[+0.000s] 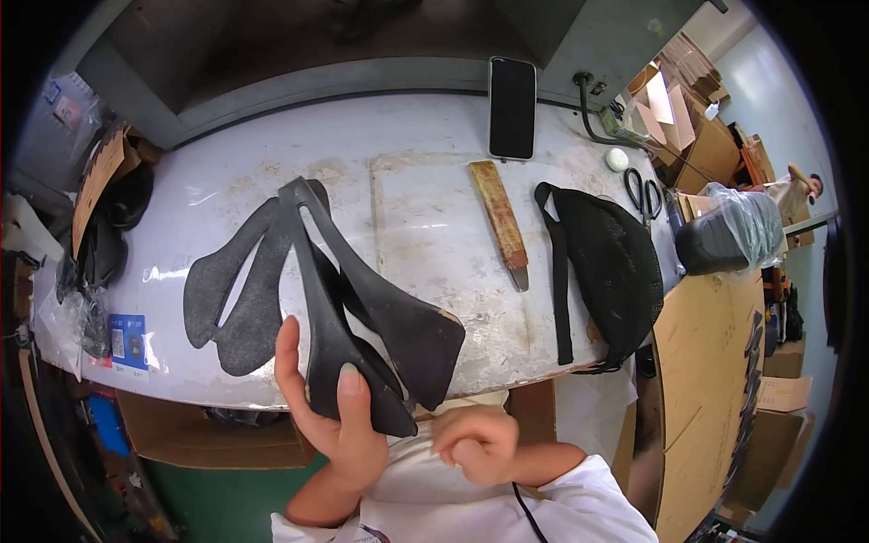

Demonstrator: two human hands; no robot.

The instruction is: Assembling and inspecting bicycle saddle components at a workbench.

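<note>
My left hand [348,425] grips a black bicycle saddle shell [321,312] near the table's front edge, thumb on its near wing and index finger stretched up alongside. The shell is tilted, its narrow nose pointing away from me and its split wings toward me. Behind it to the left, another black saddle shell [249,330] lies on the table, its nose partly hidden by the held one. Just right of the held shell, my right hand [480,443] is closed with curled fingers, apart from the shell. Whatever may be inside those fingers is hidden.
On the white worn table [434,235] lie a brown-wrapped flat tool [498,217], a black fabric bag [606,271], black scissors [644,195] and a white ball [616,159]. A phone [512,109] leans at the back. Right stands a plastic-covered dark bin [724,240]; cardboard boxes [217,439] sit below.
</note>
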